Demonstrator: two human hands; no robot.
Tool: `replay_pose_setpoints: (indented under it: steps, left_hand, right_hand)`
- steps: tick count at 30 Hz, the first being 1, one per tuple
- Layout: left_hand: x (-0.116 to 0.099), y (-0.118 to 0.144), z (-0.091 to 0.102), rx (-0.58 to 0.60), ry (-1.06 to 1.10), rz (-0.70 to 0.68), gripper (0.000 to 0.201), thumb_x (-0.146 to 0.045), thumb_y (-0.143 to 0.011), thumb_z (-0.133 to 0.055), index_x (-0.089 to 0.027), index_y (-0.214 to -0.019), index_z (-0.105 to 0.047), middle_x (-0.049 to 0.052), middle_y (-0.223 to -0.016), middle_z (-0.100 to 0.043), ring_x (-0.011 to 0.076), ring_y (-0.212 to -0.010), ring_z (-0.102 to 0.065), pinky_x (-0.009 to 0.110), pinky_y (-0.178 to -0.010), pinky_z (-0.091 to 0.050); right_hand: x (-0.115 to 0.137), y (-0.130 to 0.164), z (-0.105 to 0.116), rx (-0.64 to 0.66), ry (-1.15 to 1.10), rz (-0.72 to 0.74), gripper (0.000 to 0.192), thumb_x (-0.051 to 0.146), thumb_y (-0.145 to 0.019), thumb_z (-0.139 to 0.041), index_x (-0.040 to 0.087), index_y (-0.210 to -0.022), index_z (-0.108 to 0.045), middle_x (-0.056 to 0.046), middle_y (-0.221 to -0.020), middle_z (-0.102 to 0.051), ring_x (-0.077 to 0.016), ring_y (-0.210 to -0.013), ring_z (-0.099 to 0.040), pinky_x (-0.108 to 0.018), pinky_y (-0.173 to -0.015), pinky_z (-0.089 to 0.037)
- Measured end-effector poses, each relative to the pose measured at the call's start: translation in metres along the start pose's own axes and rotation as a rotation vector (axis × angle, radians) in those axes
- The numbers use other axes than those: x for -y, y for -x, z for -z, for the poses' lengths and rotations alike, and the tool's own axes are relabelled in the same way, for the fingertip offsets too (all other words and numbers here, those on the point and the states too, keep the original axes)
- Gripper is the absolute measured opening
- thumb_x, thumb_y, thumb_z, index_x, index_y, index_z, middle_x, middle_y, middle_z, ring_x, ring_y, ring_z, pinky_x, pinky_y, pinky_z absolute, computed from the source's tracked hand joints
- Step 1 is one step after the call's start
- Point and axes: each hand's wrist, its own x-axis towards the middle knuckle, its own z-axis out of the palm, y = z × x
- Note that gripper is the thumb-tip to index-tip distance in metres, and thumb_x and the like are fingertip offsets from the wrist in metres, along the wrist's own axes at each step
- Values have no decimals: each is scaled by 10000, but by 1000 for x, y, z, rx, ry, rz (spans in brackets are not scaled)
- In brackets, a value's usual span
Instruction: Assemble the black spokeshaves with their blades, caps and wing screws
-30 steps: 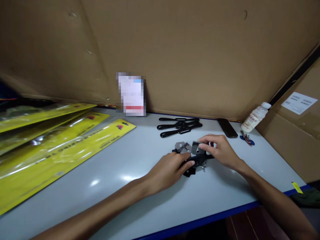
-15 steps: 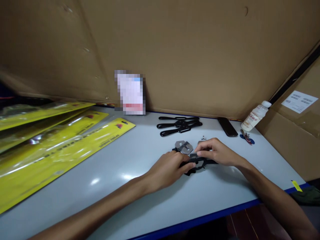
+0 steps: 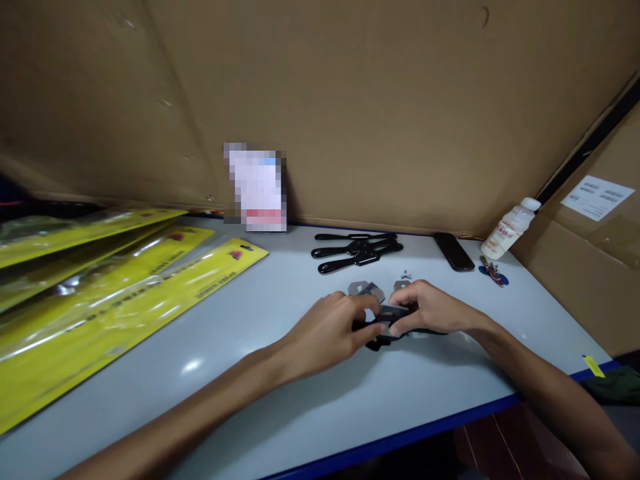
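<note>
Both hands meet over the middle of the white table [image 3: 280,400], slightly right of centre. We see the left hand [image 3: 327,333] curled, thumb and fingers closed on the left end of a black metal tool [image 3: 383,328]. The right hand [image 3: 430,310] is likewise curled, its fingertips pinching the same tool from the right side. The tool sits between the two hands, low over the tabletop; we cannot tell whether it rests on the surface or is lifted just clear. Most of it is hidden by the fingers, and only a dark middle section and a lower edge show.

Just beyond the hands, on the far side, lie two small grey metal plates [image 3: 367,289], the left one largely visible, the right one partly covered by the right hand's knuckles. Further back, a loose stack of black flat tools [image 3: 357,252] lies near the cardboard wall [image 3: 350,100]. To the right of that stack we note a dark phone [image 3: 454,251], then a bunch of keys [image 3: 493,273], and a white bottle [image 3: 511,229] leaning at the far right corner. Yellow packaging cards [image 3: 110,300] in clear sleeves are spread over the left of the table, well apart from the hands. A blurred white card [image 3: 256,188] stands against the wall at the far edge.
</note>
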Motion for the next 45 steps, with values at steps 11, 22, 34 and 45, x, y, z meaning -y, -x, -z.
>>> replay_pose_setpoints:
  steps: [11, 22, 34, 45]
  left_hand:
    - [-2, -1, -11, -293, 489, 76, 196, -406, -897, -565, -214, -878, -535, 18, -820, -619, 178, -755, -600, 318, -731, -482]
    - [-12, 4, -28, 139, 934, 279, 411, -467, -773, -734, -203, -945, -470, 33, -849, -662, 191, -864, -647, 391, -905, -495]
    - [-8, 6, -30, -66, 597, 158, 373, -557, -944, -422, -216, -795, -450, -77, -625, -359, 82, -492, -324, 207, -429, -263]
    - [1, 3, -20, -131, 661, 249, 409, -553, -917, -432, -212, -693, -465, -114, -444, -272, 67, -389, -219, 203, -382, -194]
  right_hand:
    - [-7, -10, -21, -624, -753, -10, 249, 346, -677, -801, 173, -764, -644, -10, -763, -639, -133, -674, -564, -268, -644, -418]
    - [-5, -12, -45, -618, -817, -11, 265, 345, -707, -789, 164, -753, -602, 14, -686, -605, -100, -568, -511, -225, -511, -377]
    - [2, -10, -49, -645, -480, 202, 285, 389, -745, -775, 183, -762, -578, 22, -705, -585, -118, -615, -551, -248, -573, -467]
    - [-7, -4, -29, -382, -311, 153, 370, 525, -866, -632, 184, -745, -556, 1, -662, -621, -95, -493, -531, -218, -443, -424]
